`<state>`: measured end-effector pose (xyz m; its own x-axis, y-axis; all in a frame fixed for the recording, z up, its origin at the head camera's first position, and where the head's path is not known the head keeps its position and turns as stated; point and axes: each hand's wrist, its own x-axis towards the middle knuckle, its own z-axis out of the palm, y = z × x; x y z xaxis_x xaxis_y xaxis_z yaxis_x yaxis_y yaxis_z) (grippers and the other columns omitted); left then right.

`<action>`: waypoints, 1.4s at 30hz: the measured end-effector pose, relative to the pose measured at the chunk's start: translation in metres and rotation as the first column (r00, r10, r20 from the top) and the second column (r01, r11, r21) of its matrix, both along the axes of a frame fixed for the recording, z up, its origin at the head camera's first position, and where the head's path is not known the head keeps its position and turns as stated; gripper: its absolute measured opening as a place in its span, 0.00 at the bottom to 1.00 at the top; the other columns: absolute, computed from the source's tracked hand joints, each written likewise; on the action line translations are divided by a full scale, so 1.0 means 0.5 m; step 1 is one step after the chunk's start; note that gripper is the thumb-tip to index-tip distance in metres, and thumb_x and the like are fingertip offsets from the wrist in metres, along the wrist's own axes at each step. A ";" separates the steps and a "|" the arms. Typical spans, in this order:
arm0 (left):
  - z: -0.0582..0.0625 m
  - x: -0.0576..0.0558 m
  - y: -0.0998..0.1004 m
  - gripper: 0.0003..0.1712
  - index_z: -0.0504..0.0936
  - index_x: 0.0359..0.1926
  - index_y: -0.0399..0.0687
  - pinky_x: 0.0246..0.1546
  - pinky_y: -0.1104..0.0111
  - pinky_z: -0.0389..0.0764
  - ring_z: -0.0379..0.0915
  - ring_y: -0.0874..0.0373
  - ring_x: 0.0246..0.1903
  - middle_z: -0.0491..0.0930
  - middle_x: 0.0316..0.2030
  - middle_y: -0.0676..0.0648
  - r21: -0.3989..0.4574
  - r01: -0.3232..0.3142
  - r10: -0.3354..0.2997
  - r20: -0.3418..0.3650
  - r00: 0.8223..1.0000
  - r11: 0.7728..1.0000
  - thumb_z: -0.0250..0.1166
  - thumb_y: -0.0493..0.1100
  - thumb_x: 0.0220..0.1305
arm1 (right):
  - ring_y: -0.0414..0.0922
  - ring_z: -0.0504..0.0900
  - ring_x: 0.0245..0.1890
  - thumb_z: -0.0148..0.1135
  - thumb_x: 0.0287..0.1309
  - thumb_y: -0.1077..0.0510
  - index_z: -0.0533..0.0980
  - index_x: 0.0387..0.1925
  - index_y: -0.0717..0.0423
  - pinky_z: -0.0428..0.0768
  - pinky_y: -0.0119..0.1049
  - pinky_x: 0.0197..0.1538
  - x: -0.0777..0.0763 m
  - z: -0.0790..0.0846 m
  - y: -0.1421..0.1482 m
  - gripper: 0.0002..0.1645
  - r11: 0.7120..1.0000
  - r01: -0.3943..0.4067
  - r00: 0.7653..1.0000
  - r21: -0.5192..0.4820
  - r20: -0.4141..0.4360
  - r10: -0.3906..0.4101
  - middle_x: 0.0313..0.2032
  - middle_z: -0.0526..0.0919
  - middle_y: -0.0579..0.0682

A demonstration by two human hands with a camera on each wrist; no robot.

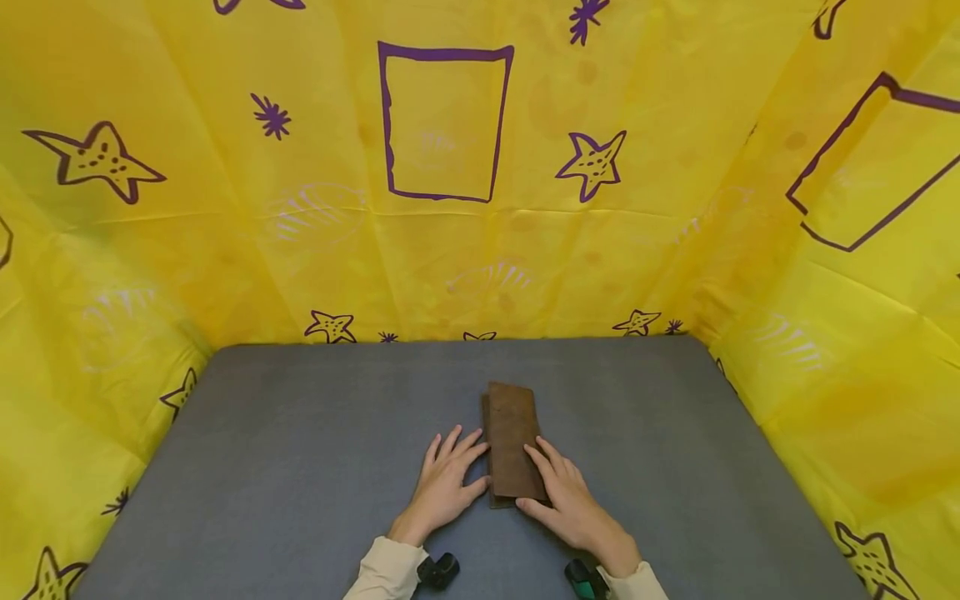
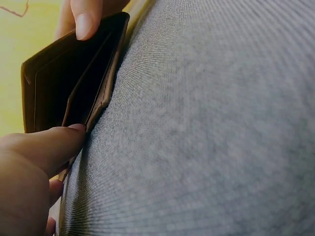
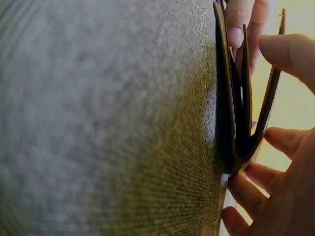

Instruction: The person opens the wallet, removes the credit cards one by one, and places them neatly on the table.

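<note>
A brown leather wallet [image 1: 513, 433] lies lengthwise on the grey table, folded over but with its flaps apart. My left hand [image 1: 441, 485] is spread at its left side, with thumb and fingertips touching that edge. In the left wrist view the left thumb [image 2: 49, 146] rests on the lower flap beside the dark inner pockets [image 2: 81, 91]. My right hand [image 1: 573, 506] holds the folded side. In the right wrist view its thumb [image 3: 290, 54] is on the raised flap [image 3: 270, 91], while the fingers [image 3: 251, 194] lie along the fold.
The grey cloth-covered table [image 1: 315, 442] spreads out around the wallet. Yellow fabric walls [image 1: 442, 275] with purple drawings stand at the back and both sides. Dark wrist devices [image 1: 438, 572] sit by the cream sleeves [image 1: 386, 571].
</note>
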<state>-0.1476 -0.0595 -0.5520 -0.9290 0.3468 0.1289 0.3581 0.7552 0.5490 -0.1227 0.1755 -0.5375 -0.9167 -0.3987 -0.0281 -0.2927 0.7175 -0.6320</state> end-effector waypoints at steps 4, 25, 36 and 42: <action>-0.001 0.000 -0.002 0.30 0.77 0.64 0.51 0.71 0.39 0.48 0.53 0.40 0.74 0.69 0.70 0.47 0.010 0.003 -0.003 -0.009 1.000 1.000 0.67 0.52 0.63 | 0.60 0.59 0.72 0.58 0.65 0.39 0.56 0.76 0.52 0.57 0.66 0.68 -0.002 0.003 0.001 0.45 1.000 0.017 1.000 -0.013 0.009 -0.017 0.77 0.50 0.56; 0.002 0.001 0.000 0.30 0.77 0.63 0.51 0.70 0.40 0.50 0.56 0.40 0.73 0.71 0.69 0.47 -0.006 -0.007 0.007 -0.032 0.999 1.000 0.68 0.54 0.62 | 0.54 0.67 0.67 0.64 0.45 0.64 0.67 0.63 0.54 0.69 0.57 0.63 -0.007 0.005 -0.017 0.39 0.998 -0.019 0.972 -0.065 -0.234 0.003 0.67 0.67 0.55; 0.002 0.002 0.001 0.29 0.79 0.62 0.48 0.71 0.42 0.52 0.57 0.41 0.73 0.71 0.68 0.47 -0.046 -0.009 0.006 -0.060 0.998 0.999 0.69 0.50 0.61 | 0.59 0.68 0.65 0.73 0.48 0.61 0.69 0.63 0.52 0.70 0.59 0.60 -0.008 0.002 -0.026 0.39 0.999 -0.015 0.964 0.030 -0.265 0.022 0.66 0.67 0.58; 0.006 0.002 0.000 0.28 0.78 0.62 0.47 0.71 0.41 0.51 0.57 0.41 0.73 0.71 0.68 0.46 -0.041 -0.004 0.002 -0.049 0.999 0.999 0.69 0.49 0.61 | 0.61 0.68 0.64 0.73 0.50 0.60 0.70 0.62 0.51 0.71 0.59 0.59 -0.009 0.000 -0.026 0.36 0.994 -0.047 0.940 0.094 -0.333 0.076 0.65 0.67 0.61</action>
